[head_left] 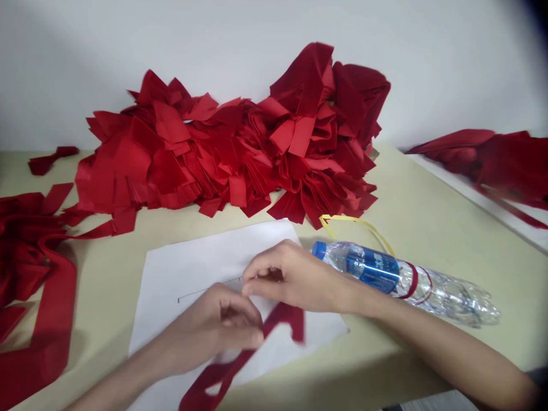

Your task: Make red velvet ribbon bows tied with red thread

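My left hand [218,322] is closed in a pinch on a red ribbon [246,358], with the thumb and forefinger on its edge. The ribbon runs down past the lower frame edge, and its other end bends down below my right hand [291,274]. The right hand's thumb and forefinger are pressed together just above the left hand; what is between their tips is too small to make out. Some red shows under its curled fingers. Beneath both hands lies a white paper sheet [166,274] with a thin drawn line.
Behind the paper rises a big heap of folded red ribbons [240,148]. More red ribbon [51,319] trails at the left, and another pile [505,162] lies on white board at right. A clear plastic bottle [372,268] lies beside my right forearm, near a yellow strip [363,221].
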Demonstrator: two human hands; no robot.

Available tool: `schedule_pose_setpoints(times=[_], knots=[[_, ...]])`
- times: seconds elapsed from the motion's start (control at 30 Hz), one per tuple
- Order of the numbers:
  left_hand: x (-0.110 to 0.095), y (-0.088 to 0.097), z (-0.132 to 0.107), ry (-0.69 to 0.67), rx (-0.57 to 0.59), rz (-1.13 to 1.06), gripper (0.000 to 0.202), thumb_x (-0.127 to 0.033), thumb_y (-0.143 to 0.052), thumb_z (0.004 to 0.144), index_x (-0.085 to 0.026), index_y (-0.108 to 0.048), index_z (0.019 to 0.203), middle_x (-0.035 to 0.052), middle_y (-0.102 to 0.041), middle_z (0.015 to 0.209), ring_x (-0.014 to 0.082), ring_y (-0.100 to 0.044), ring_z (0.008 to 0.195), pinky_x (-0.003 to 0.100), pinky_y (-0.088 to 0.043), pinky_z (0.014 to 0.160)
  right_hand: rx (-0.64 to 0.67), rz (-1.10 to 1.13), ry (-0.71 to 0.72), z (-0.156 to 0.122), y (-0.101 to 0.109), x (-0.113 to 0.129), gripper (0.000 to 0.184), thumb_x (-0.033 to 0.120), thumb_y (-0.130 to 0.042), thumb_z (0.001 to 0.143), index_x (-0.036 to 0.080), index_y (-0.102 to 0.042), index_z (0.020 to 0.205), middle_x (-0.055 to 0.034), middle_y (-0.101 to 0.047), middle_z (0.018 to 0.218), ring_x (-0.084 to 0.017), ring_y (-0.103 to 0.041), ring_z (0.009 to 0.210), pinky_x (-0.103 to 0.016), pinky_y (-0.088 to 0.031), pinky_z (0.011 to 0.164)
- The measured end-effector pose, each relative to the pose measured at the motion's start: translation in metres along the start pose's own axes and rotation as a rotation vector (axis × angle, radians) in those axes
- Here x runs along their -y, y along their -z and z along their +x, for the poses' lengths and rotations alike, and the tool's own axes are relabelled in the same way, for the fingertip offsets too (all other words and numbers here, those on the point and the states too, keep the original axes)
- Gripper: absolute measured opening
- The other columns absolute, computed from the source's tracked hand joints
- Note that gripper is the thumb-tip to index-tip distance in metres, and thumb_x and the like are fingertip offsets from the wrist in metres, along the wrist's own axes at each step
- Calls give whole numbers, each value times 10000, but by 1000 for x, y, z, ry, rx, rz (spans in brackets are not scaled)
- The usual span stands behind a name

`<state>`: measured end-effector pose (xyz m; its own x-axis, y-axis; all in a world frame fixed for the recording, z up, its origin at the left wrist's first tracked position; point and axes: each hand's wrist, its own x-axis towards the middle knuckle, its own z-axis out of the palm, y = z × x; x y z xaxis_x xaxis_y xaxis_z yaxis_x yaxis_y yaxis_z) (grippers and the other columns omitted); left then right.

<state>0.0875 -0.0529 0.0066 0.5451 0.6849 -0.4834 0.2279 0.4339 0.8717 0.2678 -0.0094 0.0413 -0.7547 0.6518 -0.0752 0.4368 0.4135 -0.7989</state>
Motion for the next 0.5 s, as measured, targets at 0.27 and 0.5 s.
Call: schedule_pose_setpoints(times=[0.27, 0.5], knots=[[-1, 19, 3, -166, -232, -448, 125, -269, -695, 679, -154, -651, 658, 5, -568, 619, 110, -465, 564, 226, -351, 542, -187, -152, -60, -6, -1, 8, 183, 242, -508, 857, 174, -653, 770, 50, -502, 562, -50, -376, 504, -210, -272, 513], [-9, 12, -10, -34, 205, -158, 122, -268, -743, 589, -157, -697, 609, 10, -573, 536, 124, -450, 499, 261, -319, 511, 53, 182, 26, -2, 5, -2, 149, 235, -559, 826, 119, -652, 818, 16, -593, 673, -62, -468, 584, -183, -347, 533]])
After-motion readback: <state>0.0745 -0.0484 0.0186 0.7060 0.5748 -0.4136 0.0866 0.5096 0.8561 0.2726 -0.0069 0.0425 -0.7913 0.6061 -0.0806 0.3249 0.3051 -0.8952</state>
